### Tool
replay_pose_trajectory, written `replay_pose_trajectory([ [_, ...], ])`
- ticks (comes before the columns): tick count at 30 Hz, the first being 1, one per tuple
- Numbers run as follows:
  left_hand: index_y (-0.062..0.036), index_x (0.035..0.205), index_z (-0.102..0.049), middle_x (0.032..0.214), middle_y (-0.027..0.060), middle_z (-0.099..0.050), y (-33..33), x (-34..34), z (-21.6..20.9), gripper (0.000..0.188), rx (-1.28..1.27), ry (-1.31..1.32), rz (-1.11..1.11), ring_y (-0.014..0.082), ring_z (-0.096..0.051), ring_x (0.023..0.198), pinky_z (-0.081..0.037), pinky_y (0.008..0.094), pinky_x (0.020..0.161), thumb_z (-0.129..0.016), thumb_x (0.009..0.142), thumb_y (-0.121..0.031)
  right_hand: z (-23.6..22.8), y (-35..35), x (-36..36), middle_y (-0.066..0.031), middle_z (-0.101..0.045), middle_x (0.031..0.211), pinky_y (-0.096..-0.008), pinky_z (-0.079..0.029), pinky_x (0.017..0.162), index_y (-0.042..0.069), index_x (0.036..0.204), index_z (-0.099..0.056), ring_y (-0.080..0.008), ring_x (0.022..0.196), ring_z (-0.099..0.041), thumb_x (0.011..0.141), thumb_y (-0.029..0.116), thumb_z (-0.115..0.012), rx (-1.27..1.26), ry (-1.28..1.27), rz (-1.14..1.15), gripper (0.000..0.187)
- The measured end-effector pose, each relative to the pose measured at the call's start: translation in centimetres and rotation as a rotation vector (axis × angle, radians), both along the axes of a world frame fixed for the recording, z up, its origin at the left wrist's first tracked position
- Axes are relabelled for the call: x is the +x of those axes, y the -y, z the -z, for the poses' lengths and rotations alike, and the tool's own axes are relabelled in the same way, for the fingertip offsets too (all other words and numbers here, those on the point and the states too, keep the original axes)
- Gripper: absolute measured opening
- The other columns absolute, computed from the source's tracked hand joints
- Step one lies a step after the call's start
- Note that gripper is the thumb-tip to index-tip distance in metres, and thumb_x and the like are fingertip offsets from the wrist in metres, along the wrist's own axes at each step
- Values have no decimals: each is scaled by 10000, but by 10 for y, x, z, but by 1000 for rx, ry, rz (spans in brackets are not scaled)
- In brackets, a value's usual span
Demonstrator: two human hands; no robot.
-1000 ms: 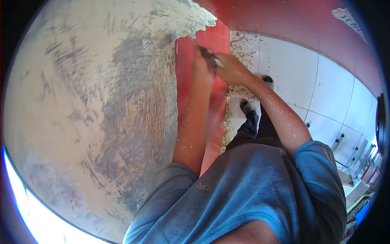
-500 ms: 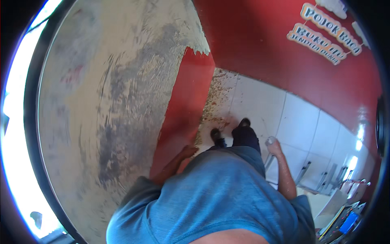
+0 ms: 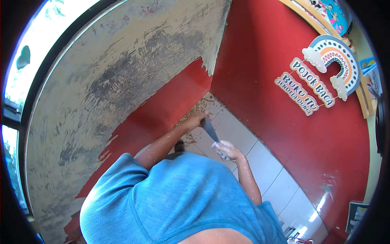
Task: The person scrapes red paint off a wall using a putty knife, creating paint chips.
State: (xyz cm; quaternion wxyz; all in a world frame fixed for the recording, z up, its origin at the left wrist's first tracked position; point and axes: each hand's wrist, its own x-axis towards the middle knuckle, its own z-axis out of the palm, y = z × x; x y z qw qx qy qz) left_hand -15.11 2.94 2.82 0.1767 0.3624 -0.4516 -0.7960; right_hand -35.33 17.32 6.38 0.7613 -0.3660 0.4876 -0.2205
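Observation:
A putty knife (image 3: 209,130) with a flat grey blade spans the gap between my two hands, in front of my belly. My right hand (image 3: 228,150) is closed around its narrow handle end, pale dust or residue on the fingers. At the blade's wide end, my left hand (image 3: 196,121) has its fingers closed against the edge; the exact grip is partly hidden. Beyond my left arm stands a wall (image 3: 118,87), rough, beige and grey over most of its surface, with a jagged-edged red paint band (image 3: 162,103) along the bottom. Pale specks dot both forearms.
Crumbly debris (image 3: 201,106) lies on the white floor tiles (image 3: 264,166) in the corner. A red wall (image 3: 260,73) on the right carries a hanging rainbow sign (image 3: 339,61). A dark-framed window (image 3: 18,150) borders the left side.
My hands have come together in front of me, the putty knife now showing between them. My view has turned toward the right-hand wall, bringing the whole rainbow sign into sight.

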Motion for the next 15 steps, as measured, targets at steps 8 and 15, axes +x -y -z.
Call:
replay_pose_trajectory([
  [8,-44,987,-594,941,18,-590,-83,-36,3,161,210,-148,52,129,-556,928,-478,288,814,-617,838,-99,31,-112,-66,-10,-503,698,-212,-362,431,11,1014,-544,-79,495,-449,909,310,-479,140,226,151,324],
  [15,-11,1005,-578,906,68,-607,-80,-37,12,179,136,-61,-126,149,-597,837,-517,285,768,-601,832,-47,20,-103,-60,-32,-508,710,-210,-379,461,-5,1021,-516,-84,508,-459,922,269,-442,119,300,278,300],
])
